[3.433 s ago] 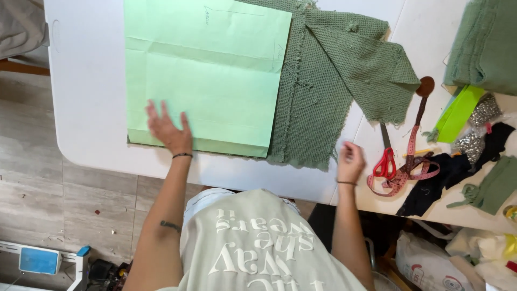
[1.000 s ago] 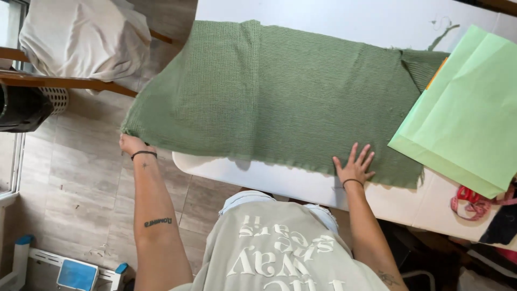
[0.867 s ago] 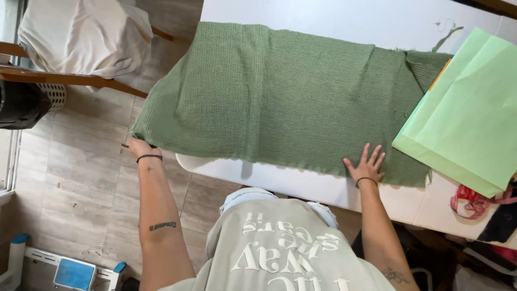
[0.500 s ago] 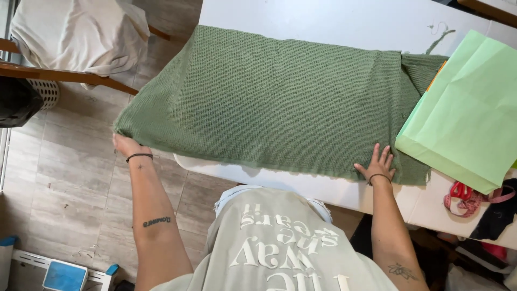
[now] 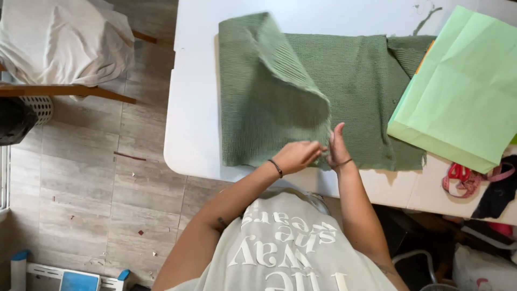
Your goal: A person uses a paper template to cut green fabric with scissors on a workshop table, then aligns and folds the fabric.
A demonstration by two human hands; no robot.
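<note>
At table's near edge, both hands — left hand (image 5: 301,155), right hand (image 5: 338,148) — pinching folded green fabric (image 5: 280,102)

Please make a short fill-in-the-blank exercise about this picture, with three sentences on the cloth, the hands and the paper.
1. The green fabric lies on a table whose colour is ____.
2. The left hand and the right hand meet at the fabric's ____ edge, the one closest to the person.
3. The light green paper lies to the ____ of both hands.

Missing words: white; near; right
</note>
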